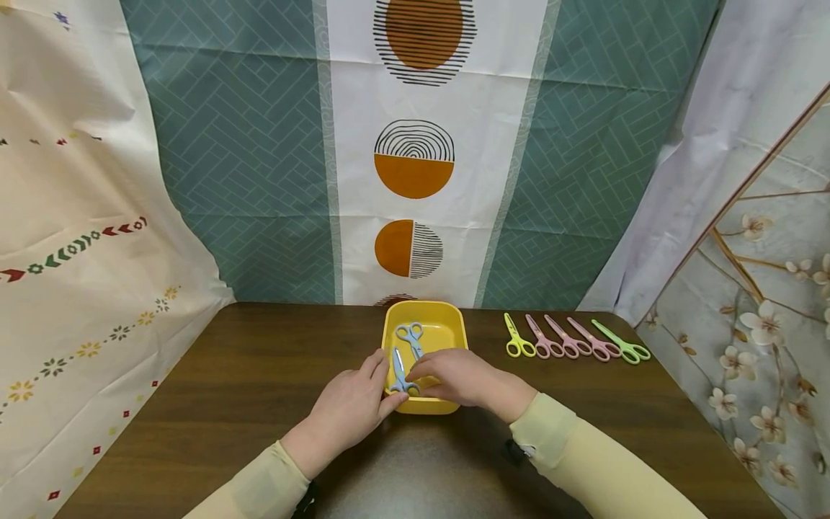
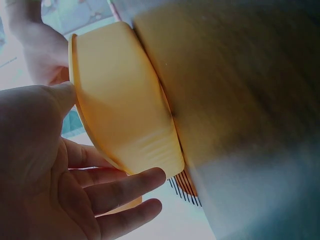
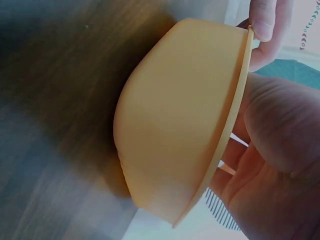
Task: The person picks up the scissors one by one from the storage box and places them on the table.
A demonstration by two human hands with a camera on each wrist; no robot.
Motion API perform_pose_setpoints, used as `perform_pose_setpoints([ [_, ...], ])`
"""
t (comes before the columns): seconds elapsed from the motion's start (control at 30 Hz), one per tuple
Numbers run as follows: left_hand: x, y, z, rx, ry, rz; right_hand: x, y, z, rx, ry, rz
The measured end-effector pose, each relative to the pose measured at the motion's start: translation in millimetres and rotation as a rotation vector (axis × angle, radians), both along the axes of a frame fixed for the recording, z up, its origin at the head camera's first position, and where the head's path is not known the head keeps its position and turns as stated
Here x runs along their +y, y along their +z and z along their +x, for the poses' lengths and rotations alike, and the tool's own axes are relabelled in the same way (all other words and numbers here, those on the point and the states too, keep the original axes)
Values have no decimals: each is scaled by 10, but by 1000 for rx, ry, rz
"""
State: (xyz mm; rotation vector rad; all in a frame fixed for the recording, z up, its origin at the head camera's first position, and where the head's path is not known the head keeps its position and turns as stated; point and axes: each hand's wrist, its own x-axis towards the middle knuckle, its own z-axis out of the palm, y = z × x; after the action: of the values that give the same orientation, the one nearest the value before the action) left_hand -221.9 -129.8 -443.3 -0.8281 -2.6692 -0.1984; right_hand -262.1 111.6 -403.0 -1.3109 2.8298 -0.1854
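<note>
A yellow bin (image 1: pixel 428 406) stands on the table with two blue scissors inside. One pair of blue scissors (image 1: pixel 410 331) lies toward the back, handles to the rear. The other blue scissors (image 1: pixel 398 366) lie along the left side, handles toward the front. My left hand (image 1: pixel 350 407) holds the bin's front left corner, thumb on the front rim and fingers along the left side. Over the front rim, my right hand (image 1: pixel 457 375) reaches into the bin, fingertips right at the nearer scissors' handles. Whether they pinch them I cannot tell. The bin's wall hides those fingertips in the right wrist view.
Right of the bin, several scissors lie in a row, blades pointing back: yellow scissors (image 1: pixel 516 339), pink scissors (image 1: pixel 543 339) among others alike, and green scissors (image 1: pixel 624 344) at the far end. A patterned curtain (image 1: pixel 272 180) hangs behind the dark wooden table (image 1: pixel 259 360).
</note>
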Motion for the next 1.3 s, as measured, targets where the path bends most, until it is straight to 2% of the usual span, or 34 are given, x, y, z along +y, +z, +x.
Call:
perform_pose_setpoints([
  [0.23,-4,6,17,42,-15,9,-104,-20,-102,-36,69,49],
  [0.4,-3,17,21,58,-16,5,-163,-44,-152,-79,36,60],
  [0.6,-1,20,20,20,-4,1,-200,-60,-188,-112,21,73],
  [1.07,3,24,17,12,-5,3,-216,-72,-187,-96,-15,96],
  [1.3,-8,20,13,22,-12,-5,-183,-122,-176,-24,-42,72],
])
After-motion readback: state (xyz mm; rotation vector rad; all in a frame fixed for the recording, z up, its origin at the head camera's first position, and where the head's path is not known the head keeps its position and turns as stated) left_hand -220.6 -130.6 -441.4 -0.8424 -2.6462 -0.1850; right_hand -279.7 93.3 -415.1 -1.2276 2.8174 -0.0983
